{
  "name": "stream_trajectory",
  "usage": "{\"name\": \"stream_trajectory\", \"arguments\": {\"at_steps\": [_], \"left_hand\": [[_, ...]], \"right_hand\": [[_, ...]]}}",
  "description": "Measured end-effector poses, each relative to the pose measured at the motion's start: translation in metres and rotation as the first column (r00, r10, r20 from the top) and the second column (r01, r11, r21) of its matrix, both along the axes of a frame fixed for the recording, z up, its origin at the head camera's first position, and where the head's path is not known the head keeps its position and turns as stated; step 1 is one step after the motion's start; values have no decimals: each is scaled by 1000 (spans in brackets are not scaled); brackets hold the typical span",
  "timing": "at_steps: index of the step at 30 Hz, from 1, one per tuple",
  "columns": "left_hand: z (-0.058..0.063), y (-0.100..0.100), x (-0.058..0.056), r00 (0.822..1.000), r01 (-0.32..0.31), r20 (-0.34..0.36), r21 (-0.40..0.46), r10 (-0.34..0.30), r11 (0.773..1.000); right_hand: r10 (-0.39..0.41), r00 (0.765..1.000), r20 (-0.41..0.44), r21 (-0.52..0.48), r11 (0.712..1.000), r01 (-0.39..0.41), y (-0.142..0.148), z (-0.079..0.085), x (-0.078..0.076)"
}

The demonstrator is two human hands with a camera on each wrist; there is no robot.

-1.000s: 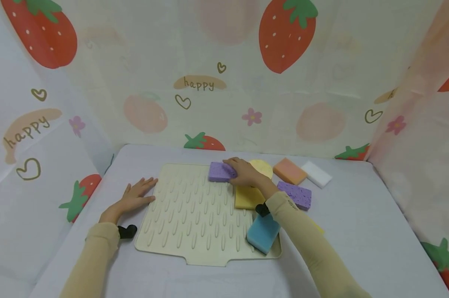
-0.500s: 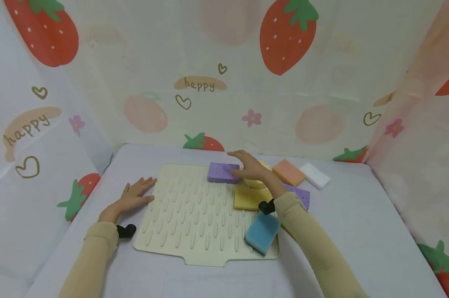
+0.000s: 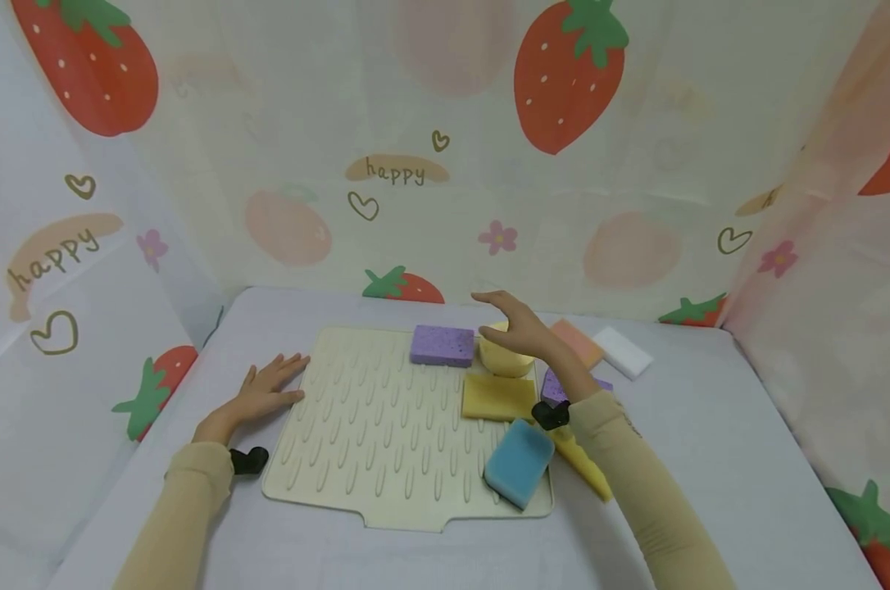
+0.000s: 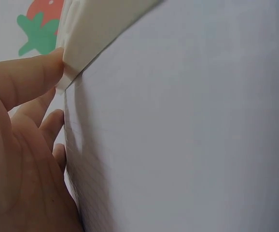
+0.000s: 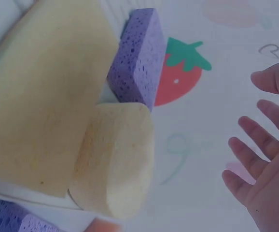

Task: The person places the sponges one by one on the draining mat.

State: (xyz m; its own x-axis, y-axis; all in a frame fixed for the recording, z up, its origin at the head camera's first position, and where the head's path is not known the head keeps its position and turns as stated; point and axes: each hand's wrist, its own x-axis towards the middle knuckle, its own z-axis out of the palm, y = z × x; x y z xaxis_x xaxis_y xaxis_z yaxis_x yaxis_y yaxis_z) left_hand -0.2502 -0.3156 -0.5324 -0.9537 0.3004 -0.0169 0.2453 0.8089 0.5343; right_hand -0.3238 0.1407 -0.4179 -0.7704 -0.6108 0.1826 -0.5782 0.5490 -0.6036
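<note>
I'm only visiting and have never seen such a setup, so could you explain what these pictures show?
There's no robot here, just a person working bare-handed. One picture is from a head-worn camera; the others from each wrist. On the white table, a cream mat bears a purple sponge, round yellow sponge, flat yellow sponge and blue sponge; a white block lies to its right. The left hand rests at the mat's left edge; the right hand is near the round yellow sponge. Neither holds anything.
</note>
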Motion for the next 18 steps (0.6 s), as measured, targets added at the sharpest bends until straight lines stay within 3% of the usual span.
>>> {"name": "stream_trajectory", "arguments": {"at_steps": [6,11,18], "left_hand": [[0,-1,1,1000,6,5,7,-6,1000],[0,-2,2,1000,11,-10,14,-11,1000],[-1,-1,0,1000,-1,-1,-2,1,1000]], "right_hand": [[-22,1000,-21,-33,999,21,16,1,7],[-47,998,31,-71,996,49,31,3,14],[-106,994,28,-54,993,107,57,1,19]]}}
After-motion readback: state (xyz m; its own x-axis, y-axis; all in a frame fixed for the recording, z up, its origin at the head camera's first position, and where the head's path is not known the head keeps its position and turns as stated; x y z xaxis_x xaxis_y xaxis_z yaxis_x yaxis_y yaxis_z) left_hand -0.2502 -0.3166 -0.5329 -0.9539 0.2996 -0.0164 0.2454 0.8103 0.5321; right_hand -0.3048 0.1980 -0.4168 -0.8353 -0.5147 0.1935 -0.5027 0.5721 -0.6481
